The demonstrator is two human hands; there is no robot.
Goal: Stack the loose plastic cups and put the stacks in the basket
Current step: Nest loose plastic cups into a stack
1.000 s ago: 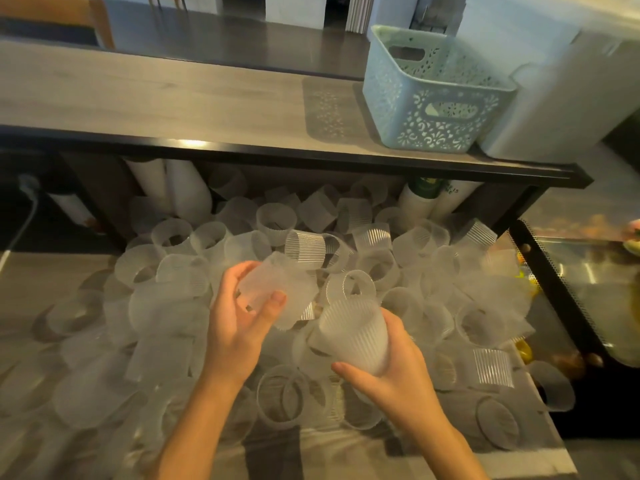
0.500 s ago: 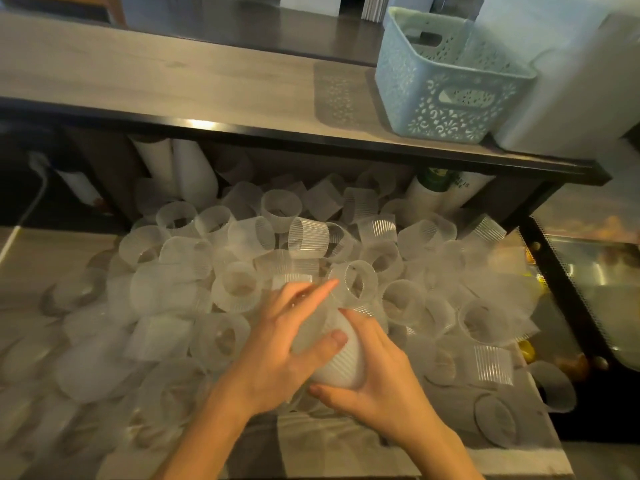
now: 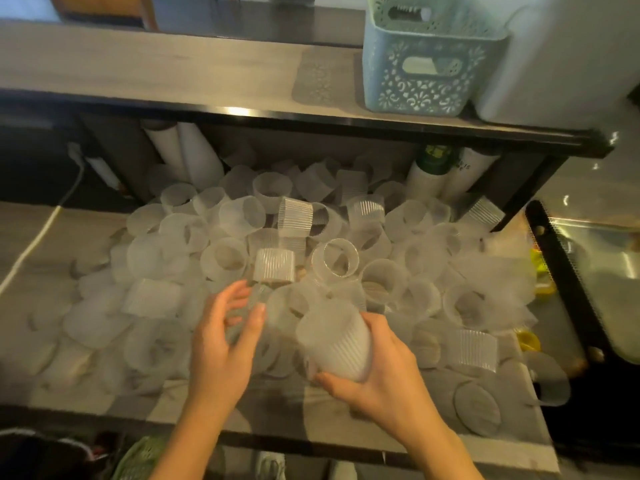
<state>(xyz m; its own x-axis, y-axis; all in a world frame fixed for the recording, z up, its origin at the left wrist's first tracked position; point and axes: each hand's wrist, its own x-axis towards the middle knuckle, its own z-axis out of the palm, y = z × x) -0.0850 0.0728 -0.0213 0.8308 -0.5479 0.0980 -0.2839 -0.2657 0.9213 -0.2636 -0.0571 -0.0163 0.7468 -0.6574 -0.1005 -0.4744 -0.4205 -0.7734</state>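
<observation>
Right hand wrapped around a ribbed stack of cups, long axis tilted up and left, open mouth toward the left hand. Left grip wide, fingers spread, closing on a clear loose cup just left of the stack; contact too blurred to tell. Loose cups heaped across the worktop ahead. Basket well apart on the upper shelf, far right, with open room above the heap.

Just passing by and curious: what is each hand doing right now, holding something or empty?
Left hand: open, fingers spread over the loose cups, holding nothing.
Right hand: holding a ribbed cup stack.
</observation>
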